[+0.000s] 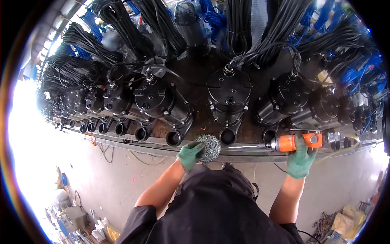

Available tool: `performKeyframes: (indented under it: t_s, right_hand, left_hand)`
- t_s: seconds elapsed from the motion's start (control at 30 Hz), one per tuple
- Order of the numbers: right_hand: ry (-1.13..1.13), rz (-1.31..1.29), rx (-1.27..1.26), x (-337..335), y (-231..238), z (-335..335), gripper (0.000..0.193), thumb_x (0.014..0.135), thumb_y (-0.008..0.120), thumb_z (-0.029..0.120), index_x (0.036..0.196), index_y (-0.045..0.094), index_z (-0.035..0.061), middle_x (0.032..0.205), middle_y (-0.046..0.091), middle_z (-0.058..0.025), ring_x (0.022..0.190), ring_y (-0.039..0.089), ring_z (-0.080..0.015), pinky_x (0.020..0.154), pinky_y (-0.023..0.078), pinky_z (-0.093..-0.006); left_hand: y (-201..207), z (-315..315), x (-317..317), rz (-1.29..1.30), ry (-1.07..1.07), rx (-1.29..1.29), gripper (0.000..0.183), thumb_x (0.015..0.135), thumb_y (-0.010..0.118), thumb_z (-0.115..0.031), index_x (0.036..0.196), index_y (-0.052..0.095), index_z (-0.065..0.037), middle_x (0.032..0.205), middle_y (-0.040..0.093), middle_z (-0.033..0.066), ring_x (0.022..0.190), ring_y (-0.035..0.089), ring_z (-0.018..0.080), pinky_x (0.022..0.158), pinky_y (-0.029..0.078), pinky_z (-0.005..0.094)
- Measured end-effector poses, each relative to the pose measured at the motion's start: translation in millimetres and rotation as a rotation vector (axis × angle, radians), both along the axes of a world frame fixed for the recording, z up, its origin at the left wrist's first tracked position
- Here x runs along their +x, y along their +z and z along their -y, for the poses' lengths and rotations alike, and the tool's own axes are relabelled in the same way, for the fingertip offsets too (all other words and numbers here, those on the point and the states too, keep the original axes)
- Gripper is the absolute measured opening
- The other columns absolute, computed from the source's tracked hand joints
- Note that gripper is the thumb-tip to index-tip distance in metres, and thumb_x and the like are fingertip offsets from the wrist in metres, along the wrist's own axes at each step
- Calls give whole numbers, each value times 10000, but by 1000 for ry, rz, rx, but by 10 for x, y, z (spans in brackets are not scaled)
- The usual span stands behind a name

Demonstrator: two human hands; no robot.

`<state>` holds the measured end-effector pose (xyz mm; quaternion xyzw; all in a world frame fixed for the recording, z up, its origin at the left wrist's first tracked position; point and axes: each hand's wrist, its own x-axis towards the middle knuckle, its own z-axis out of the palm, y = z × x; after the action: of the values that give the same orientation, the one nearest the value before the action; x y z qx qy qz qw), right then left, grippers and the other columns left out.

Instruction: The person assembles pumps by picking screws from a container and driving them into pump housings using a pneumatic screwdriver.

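Observation:
My left hand, in a green glove, is closed at the left rim of a round dish filled with small metal screws. Its fingertips are partly hidden against the rim. The dish sits over the front edge of the bench. On the right, my gloved right hand wraps round an orange power screwdriver, held level with its long thin bit pointing left. Just beyond the dish stands a black pump with a round outlet at its foot; another black pump stands behind the screwdriver.
More black pumps line the bench on both sides. Behind them are coiled black cables and blue cords. A pale hose hangs by the screwdriver. On the floor lie assorted items at lower left and a yellowish bag at lower right.

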<state>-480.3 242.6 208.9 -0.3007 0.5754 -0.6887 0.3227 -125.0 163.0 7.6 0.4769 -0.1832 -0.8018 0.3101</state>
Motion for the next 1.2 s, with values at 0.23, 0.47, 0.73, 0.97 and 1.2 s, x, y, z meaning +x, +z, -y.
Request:
performKeyframes:
  t_s: [0.23,0.47,0.73,0.97,1.2]
  right_hand:
    - [-211,-53,-82,-146,-217,-19,427,823,726,230,1184,586,49,912,630,-51,685,621,-160,486,475,-261]
    - [-363,-320,-199,-439,10,79,397,835,724,218,1167,599,41,973,646,-86,766,632,-200,590,488,-320]
    - [-536,-816,-324,-598,485,630,463,846,758,219,1206,614,-34,1153,654,-134,1003,656,-248,877,566,-401]
    - [-358,-196,-317,-104,625,1295,423,884,774,244,1222,614,46,1103,666,-83,955,673,-212,760,576,-370]
    - [-480,-542,-70,32,314,1642,371,896,730,112,1248,635,44,1053,671,-49,1002,663,-167,740,580,-328]
  left_hand:
    - [471,-97,372,193,-184,-60,275,997,587,-19,1258,625,56,1128,690,151,1046,695,269,971,590,416]
    - [1844,160,357,661,-685,-282,237,1038,577,-142,1206,649,10,865,716,132,699,723,178,617,613,320]
    - [3721,1398,116,983,-745,-1298,481,1039,477,-514,1100,673,-79,899,686,88,787,712,146,723,617,323]
    - [3188,3103,-485,713,-1304,-1102,359,1001,569,-308,1197,642,-16,1035,691,129,882,662,195,783,555,359]
    - [1494,3523,-1200,903,-1764,-1153,347,987,562,-172,1324,636,-129,1306,669,117,1207,626,317,1007,491,434]
